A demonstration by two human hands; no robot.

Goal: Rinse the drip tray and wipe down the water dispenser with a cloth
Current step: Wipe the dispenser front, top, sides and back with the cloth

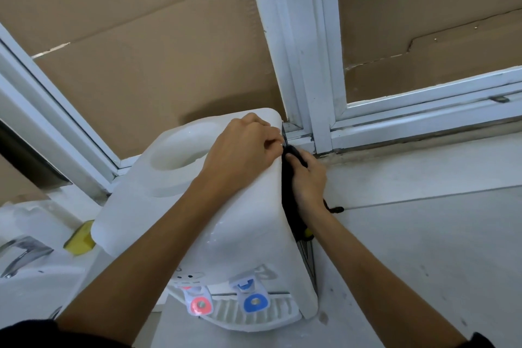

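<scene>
1. The right hand (pixel 306 178) is curled round a dark cloth (pixel 289 200) and presses it flat against the right side panel of the water dispenser (pixel 240 223), near the top rear corner of that panel.

2. The left hand (pixel 245 147) is laid over the top rear right corner of the dispenser, its fingers bent over the edge. It appears to steady the body, but whether anything is pinched at its fingertips cannot be told.

3. The drip tray (pixel 254 316) is seated in its place at the front foot of the dispenser, under the red tap (pixel 199 304) and the blue tap (pixel 255 302) — so the rinsing is judged either finished with the tray refitted or not yet begun; no water is made out on it.

4. The wiping is judged to be under way on the right side. Nothing shows whether the top, the front and the far side have been wiped.

5. The dispenser stands on a pale counter (pixel 423 234), at its back edge against a white window frame (pixel 308 65) — a yellow sponge (pixel 80 239) and a sink tap (pixel 22 256) lie beyond its left side.
</scene>
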